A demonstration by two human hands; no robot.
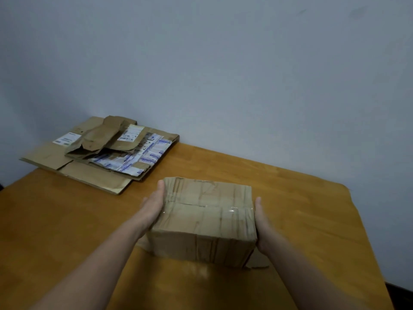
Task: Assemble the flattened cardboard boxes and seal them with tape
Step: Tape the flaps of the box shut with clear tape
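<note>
We see dim, flat, greyish light. A soft sheen lies on the bench [196, 275] toward its near edge, tape [232, 209] glints on the box [201, 222], and the right hand [261, 224] smears slightly.

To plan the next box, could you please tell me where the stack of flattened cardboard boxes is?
Head view: the stack of flattened cardboard boxes lies on the wooden table, far left by the wall, beyond the taped box.

A creased brown cardboard box [207, 218], taped across its top, sits pressed between the left hand [154, 206] and right hand [261, 222]. The flattened labelled boxes [100, 148] lie stacked beyond the left hand.
</note>
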